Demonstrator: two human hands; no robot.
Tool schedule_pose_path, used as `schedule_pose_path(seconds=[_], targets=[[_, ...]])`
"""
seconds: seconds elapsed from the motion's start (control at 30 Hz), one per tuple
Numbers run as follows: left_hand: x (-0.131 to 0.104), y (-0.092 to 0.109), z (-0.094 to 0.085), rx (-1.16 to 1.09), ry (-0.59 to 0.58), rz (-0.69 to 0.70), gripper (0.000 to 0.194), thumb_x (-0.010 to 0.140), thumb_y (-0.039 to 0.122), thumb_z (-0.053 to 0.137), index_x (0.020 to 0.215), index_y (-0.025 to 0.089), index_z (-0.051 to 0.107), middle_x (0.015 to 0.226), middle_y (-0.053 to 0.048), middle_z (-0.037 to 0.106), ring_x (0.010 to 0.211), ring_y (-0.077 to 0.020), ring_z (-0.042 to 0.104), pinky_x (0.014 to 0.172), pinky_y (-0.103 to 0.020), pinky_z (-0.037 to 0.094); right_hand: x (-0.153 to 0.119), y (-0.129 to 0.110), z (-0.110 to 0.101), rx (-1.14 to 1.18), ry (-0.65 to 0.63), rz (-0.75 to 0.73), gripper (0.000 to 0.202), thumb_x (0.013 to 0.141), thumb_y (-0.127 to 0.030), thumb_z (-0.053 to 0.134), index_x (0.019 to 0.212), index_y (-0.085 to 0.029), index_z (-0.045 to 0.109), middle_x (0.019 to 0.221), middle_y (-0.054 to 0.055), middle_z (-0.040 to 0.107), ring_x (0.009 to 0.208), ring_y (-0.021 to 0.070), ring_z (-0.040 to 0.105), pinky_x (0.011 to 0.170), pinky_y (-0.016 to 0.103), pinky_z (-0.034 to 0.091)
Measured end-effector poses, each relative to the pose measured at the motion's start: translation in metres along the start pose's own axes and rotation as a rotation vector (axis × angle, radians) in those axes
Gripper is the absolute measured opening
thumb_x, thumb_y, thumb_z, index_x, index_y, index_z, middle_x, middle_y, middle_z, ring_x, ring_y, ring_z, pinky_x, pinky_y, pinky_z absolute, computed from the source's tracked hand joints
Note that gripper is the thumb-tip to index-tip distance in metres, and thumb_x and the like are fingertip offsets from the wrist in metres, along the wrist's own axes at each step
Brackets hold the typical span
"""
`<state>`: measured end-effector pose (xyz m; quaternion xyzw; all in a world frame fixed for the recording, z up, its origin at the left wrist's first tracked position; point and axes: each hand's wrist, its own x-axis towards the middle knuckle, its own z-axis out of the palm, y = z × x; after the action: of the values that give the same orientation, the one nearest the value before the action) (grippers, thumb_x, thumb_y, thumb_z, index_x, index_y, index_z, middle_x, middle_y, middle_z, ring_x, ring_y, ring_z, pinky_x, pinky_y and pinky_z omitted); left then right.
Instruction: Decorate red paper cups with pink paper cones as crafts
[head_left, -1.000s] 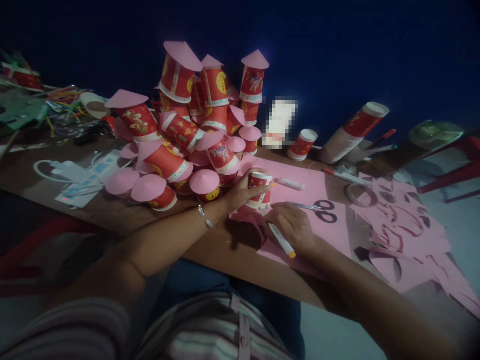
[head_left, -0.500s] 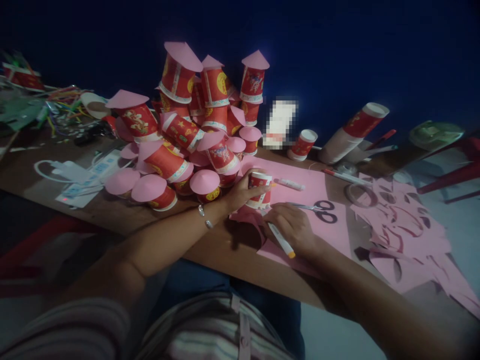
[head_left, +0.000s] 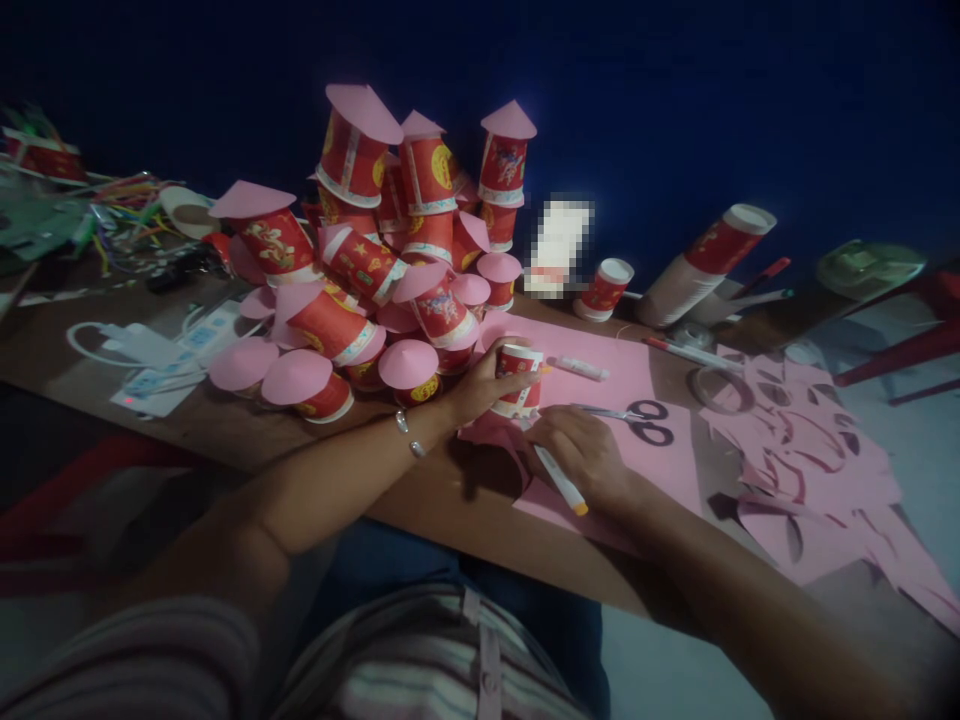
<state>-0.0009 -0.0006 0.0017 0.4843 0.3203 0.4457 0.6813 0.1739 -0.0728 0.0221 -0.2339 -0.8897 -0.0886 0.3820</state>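
My left hand [head_left: 487, 385] is wrapped round a red paper cup [head_left: 523, 360] with white bands, holding it on the pink paper [head_left: 615, 345]. In my right hand [head_left: 574, 440] is a white marker pen [head_left: 559, 478] with an orange end, which points back toward me. The pen's other end, close to the cup's lower edge, is hidden by my fingers. Scissors [head_left: 649, 422] with black handles lie on the paper just right of my right hand. A second white marker or cap [head_left: 581, 368] rests on the paper behind the cup.
Several red cups with pink cone tops [head_left: 360, 170] are piled at the left and back. A stack of cups [head_left: 709, 265] leans at the back right. Cut pink scraps [head_left: 817, 450] cover the right side, beside a tape roll [head_left: 720, 388]. A power strip [head_left: 176, 365] lies left.
Hardly anything differs: the whole view has shifted very slightly. Both hands keep their hold on the cup and the marker pen.
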Motion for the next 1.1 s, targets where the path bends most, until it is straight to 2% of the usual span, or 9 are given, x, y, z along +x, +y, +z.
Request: schedule_pose_path(seconds=[0.2, 0.43, 0.6, 0.8, 1.1], targets=[[0.0001, -0.0007, -0.0002, 0.008, 0.002, 0.000, 0.058, 0.070, 0.039, 0.085, 0.117, 0.021, 0.056, 0.096, 0.000, 0.062, 0.081, -0.0129, 0.059, 0.077, -0.029, 0.048, 0.0000, -0.0004, 0.0004, 0.010, -0.003, -0.011, 0.003, 0.094, -0.015, 0.064, 0.095, -0.015, 0.061, 0.074, 0.006, 0.066, 0.073, 0.0194, 0.064, 0.071, 0.033, 0.056], [-0.0019, 0.0027, 0.0008, -0.020, 0.001, -0.020, 0.056, 0.071, 0.037, 0.085, 0.116, 0.021, 0.056, 0.097, 0.000, 0.062, 0.080, -0.0119, 0.059, 0.076, -0.028, 0.050, 0.0000, -0.0015, -0.0035, 0.044, 0.015, -0.013, 0.012, 0.090, -0.008, 0.063, 0.096, -0.018, 0.059, 0.075, 0.003, 0.070, 0.071, 0.0179, 0.066, 0.076, 0.033, 0.058], [-0.0023, 0.0047, 0.0015, -0.052, -0.017, -0.052, 0.058, 0.072, 0.039, 0.085, 0.118, 0.021, 0.054, 0.092, 0.002, 0.061, 0.076, -0.0121, 0.060, 0.070, -0.028, 0.050, -0.0007, -0.0012, -0.0057, 0.026, 0.001, -0.001, 0.012, 0.090, -0.007, 0.063, 0.096, -0.017, 0.060, 0.073, 0.003, 0.068, 0.072, 0.0184, 0.067, 0.075, 0.034, 0.058], [-0.0004, 0.0019, 0.0006, -0.067, 0.009, -0.037, 0.060, 0.069, 0.038, 0.087, 0.117, 0.021, 0.054, 0.097, 0.001, 0.063, 0.080, -0.0131, 0.061, 0.073, -0.029, 0.051, -0.0010, -0.0001, -0.0043, 0.029, 0.008, 0.013, 0.012, 0.091, -0.010, 0.063, 0.099, -0.018, 0.060, 0.075, 0.003, 0.070, 0.072, 0.0192, 0.068, 0.075, 0.034, 0.058], [-0.0017, 0.0023, 0.0010, -0.070, 0.008, -0.051, 0.061, 0.070, 0.038, 0.086, 0.118, 0.021, 0.054, 0.096, 0.000, 0.064, 0.081, -0.0141, 0.062, 0.073, -0.029, 0.051, 0.0010, 0.0007, -0.0031, -0.004, 0.022, 0.006, 0.011, 0.089, -0.006, 0.064, 0.094, -0.016, 0.060, 0.072, 0.004, 0.068, 0.071, 0.0184, 0.067, 0.072, 0.033, 0.057]])
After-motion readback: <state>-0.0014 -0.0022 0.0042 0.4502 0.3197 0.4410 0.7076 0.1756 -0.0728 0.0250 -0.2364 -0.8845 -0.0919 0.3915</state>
